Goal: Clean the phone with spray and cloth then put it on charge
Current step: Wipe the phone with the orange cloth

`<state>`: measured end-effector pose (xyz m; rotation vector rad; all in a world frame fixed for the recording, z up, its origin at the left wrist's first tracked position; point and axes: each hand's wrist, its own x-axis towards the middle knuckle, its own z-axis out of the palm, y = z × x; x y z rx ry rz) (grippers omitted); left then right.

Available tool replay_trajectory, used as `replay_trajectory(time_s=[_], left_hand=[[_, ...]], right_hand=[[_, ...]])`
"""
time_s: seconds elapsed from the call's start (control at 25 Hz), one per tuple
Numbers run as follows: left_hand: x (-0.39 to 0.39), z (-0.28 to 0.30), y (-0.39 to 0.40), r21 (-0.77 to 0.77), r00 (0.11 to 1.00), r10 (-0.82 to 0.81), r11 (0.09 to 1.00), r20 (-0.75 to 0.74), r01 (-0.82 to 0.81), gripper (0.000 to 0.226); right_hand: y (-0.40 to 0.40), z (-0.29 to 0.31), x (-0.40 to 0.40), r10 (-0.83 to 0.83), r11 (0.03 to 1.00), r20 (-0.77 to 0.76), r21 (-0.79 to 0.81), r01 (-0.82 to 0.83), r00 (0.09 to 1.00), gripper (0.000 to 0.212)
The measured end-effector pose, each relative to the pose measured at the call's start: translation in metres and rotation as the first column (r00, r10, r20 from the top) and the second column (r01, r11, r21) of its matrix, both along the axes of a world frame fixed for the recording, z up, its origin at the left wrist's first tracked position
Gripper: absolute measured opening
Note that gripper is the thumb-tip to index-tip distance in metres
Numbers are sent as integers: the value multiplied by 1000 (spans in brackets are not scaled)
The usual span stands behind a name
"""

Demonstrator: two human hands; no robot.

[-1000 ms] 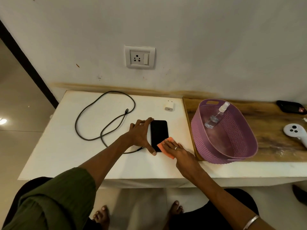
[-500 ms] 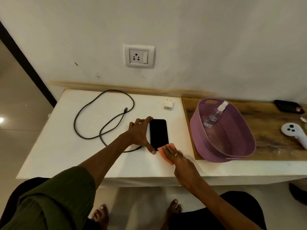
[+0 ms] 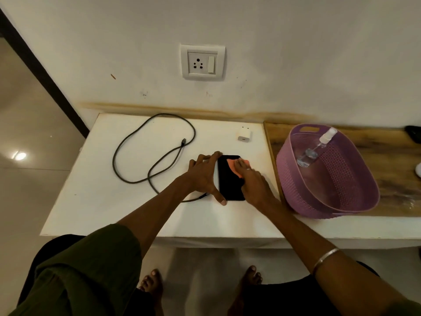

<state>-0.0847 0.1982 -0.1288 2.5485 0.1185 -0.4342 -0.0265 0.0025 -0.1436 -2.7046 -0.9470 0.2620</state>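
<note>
A black phone (image 3: 229,183) lies flat on the white table (image 3: 114,201). My left hand (image 3: 204,176) braces its left edge, with fingers at the top corner and the thumb at the bottom corner. My right hand (image 3: 254,181) presses an orange cloth (image 3: 234,166) onto the upper right part of the screen. A clear spray bottle (image 3: 315,148) leans inside the purple basket (image 3: 296,179) at the right. A dark charging cable (image 3: 145,151) loops on the table's left, and a white charger plug (image 3: 244,135) sits near the wall.
A white wall socket (image 3: 202,62) with a switch is above the table. The basket stands on a wooden board (image 3: 398,169). A dark object (image 3: 413,133) lies at the board's far right edge. My bare feet show on the floor below the table's front edge.
My right hand has slid the orange cloth from the phone's lower right corner up to its upper right part. My left hand has stayed on the phone's left edge.
</note>
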Motion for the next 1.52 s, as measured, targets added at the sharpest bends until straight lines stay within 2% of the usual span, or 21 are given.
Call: replay_trajectory(time_s=[0.04,0.16,0.28,0.4,0.52,0.6,0.68,0.76,0.84,1.0,1.08,1.2,1.28,1.4,1.52], left_hand=[[0,0,-1,-7,1000,-1,1000,2,1,151],[-1,-2,0,-5,1000,10,1000,11,-10,150],[-2,-4,1,-24,999,32,999,14,-31,158],[-2,-5,0,-34,999,45,998,28,-44,167],[-3,-5,0,-45,998,55,998,30,-54,169],[-4,-5,1,-43,998,50,998,38,-48,167],[-4,-5,1,-27,999,35,999,38,-34,164],[-3,-3,1,-28,999,41,999,22,-40,163],[-3,-1,0,-30,998,67,997,21,-66,161],[-4,-2,1,-14,998,46,999,35,-45,157],[-4,-1,1,-5,999,35,999,38,-35,157],[-6,-1,1,12,998,34,999,44,-35,158],[-6,-1,1,16,998,26,999,51,-27,157],[-6,-2,1,20,998,23,1000,65,-24,155],[-6,-1,2,31,998,8,999,59,-10,151]], right_hand=[[8,-1,7,-24,1000,-9,-20,24,1000,62],[26,0,20,-204,977,-177,27,212,963,56],[40,-2,15,-142,987,-141,50,150,980,59],[57,-2,-4,-155,969,-240,151,194,958,57],[56,-1,-10,-77,982,-95,165,92,993,57],[52,0,-9,21,994,16,103,-23,1000,53],[46,-1,-12,97,995,64,-6,-97,993,60],[38,0,-18,148,988,46,-53,-146,988,64],[27,-1,-30,184,982,4,-32,-184,983,62],[6,-8,-63,144,990,-62,15,-143,988,69],[-1,-6,-72,121,989,-123,101,-109,985,71],[-9,5,-72,128,947,-233,317,-49,964,70],[-15,10,-67,117,925,-258,380,-11,959,70],[-24,8,-65,150,935,-247,350,-56,958,69],[-33,2,-62,142,958,-282,279,-60,949,54]])
